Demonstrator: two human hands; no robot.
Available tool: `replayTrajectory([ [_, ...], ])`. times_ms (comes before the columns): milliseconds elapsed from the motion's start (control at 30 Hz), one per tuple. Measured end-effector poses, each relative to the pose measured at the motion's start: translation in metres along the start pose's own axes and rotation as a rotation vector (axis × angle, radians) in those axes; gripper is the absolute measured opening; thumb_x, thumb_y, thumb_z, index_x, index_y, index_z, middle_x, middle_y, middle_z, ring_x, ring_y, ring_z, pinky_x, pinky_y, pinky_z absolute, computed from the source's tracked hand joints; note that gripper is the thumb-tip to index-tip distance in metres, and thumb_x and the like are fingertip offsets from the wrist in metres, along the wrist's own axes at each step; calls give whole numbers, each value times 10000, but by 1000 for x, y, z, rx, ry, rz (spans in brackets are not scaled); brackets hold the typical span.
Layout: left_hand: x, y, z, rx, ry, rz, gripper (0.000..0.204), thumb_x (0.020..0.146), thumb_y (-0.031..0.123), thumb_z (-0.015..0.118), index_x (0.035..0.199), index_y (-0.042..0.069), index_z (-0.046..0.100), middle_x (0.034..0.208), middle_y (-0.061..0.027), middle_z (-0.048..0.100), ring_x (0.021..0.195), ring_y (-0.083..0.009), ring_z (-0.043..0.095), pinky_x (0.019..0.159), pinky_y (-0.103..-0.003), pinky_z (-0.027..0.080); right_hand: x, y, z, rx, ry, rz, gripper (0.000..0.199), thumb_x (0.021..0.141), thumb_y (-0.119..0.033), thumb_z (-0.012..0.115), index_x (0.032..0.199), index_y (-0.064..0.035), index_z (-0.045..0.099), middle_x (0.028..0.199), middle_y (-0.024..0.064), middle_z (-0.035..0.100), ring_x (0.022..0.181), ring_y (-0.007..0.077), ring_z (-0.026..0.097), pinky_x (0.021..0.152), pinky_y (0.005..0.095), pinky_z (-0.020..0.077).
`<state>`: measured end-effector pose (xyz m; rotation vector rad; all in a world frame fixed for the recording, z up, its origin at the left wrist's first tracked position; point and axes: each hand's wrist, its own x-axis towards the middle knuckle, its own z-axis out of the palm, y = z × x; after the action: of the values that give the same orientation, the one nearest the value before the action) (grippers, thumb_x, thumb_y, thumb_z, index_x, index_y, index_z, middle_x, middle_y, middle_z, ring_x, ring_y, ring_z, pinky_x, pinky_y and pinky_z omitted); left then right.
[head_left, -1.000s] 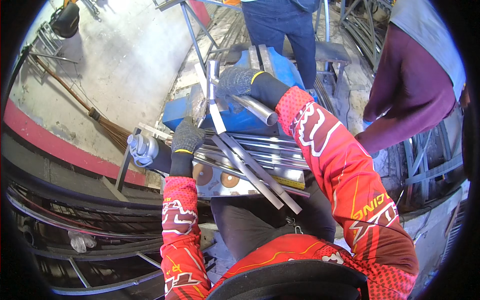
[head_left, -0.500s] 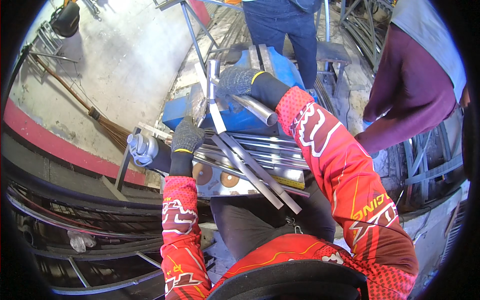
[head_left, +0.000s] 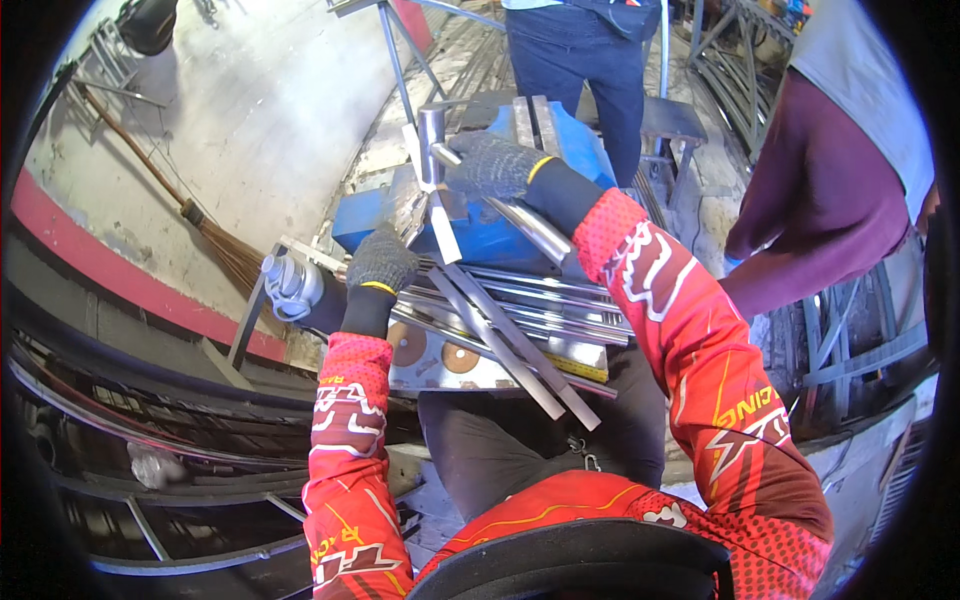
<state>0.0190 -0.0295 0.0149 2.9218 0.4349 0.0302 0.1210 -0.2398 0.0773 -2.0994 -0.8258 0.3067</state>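
Note:
My right hand (head_left: 492, 164), in a grey knit glove, is wrapped round a shiny round metal tube (head_left: 535, 230). The tube slants from upper left down to the right, its far end close to a short, thicker metal tube (head_left: 431, 135) standing beyond the left hand. My left hand (head_left: 383, 259), gloved alike, is closed at the left of a blue metal tool body (head_left: 365, 222); a shiny metal piece (head_left: 409, 215) shows beyond its fingers, its kind unclear. Between the hands lies a flat metal bar (head_left: 443, 232), its face bright with light.
Several thin tubes (head_left: 540, 292) and two square bars (head_left: 520, 358) lie across the bench before me, the bars overhanging its near edge. A grey-lidded bottle (head_left: 291, 287) stands left. A broom (head_left: 215, 235) leans beyond. Two people stand ahead, one in dark trousers (head_left: 580, 75), another in maroon (head_left: 815, 170).
The tube in my right hand has tilted, so its near opening shows less and its far end sticks out past the glove. My left hand stays nearly in place. The whole view has shifted slightly.

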Motion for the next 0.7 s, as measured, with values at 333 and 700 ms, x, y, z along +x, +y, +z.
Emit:
replayTrajectory([
  [333,-2,2,-1,30,9,29,421,835,209,682,1210,26,620,1228,-250,659,1173,-397,631,978,-473,518,-17,-74,-37,-289,518,-694,358,938,-176,571,1270,-51,526,984,134,635,844,278,649,744,398,538],
  [700,-1,-1,-5,-24,46,50,381,867,191,563,1200,7,590,1177,-305,652,1136,-427,637,981,-502,505,-18,-35,17,-436,-22,-148,418,856,-156,597,1267,-86,571,970,222,644,762,342,718,640,435,584],
])
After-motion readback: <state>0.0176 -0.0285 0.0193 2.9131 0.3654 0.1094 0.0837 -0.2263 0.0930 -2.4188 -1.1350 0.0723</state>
